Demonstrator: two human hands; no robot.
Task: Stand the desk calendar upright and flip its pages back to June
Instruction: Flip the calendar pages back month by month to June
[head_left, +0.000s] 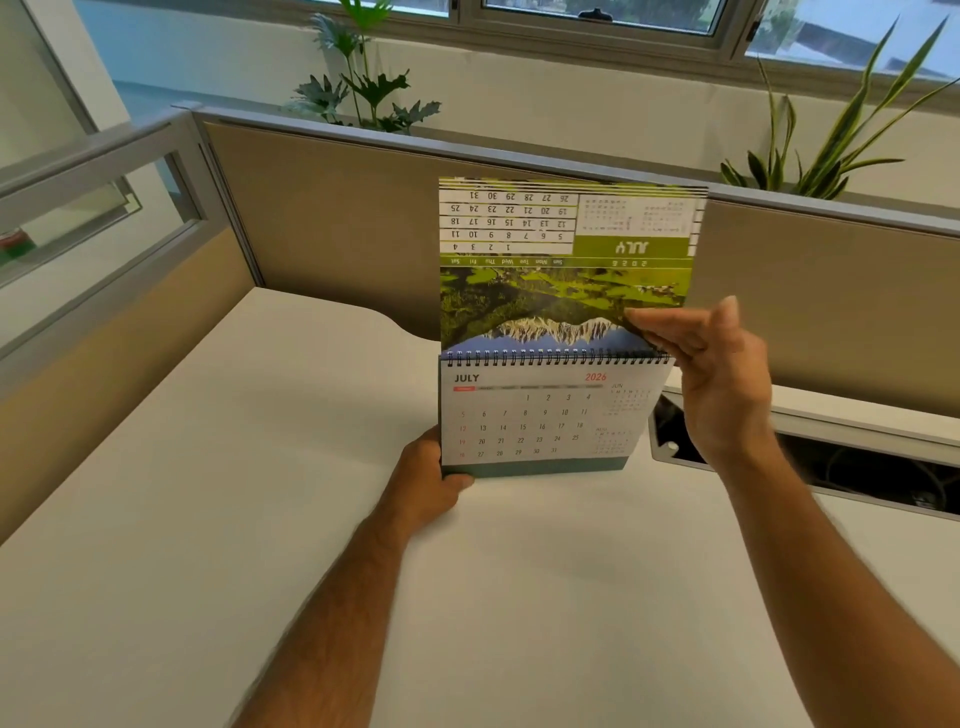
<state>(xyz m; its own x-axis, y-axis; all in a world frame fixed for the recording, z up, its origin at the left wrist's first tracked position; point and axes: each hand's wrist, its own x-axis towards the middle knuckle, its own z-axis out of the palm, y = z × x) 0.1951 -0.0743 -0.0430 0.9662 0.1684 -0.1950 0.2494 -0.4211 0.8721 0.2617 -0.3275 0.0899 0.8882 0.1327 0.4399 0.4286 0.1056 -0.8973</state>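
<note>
The spiral-bound desk calendar (535, 426) stands upright on the white desk (208, 519), its front page showing a JULY 2026 grid. A stack of pages (561, 249) is lifted straight up above the spiral binding; its facing side shows an upside-down green JULY page with a mountain photo. My right hand (717, 379) pinches the lower right edge of that lifted stack, near the binding. My left hand (431, 478) grips the calendar's lower left corner at the grey base.
A tan cubicle partition (337, 218) runs behind the desk, with potted plants (363, 88) beyond it under a window. An open cable tray slot (857, 478) lies in the desk to the right. A glass side panel (78, 218) stands at the left.
</note>
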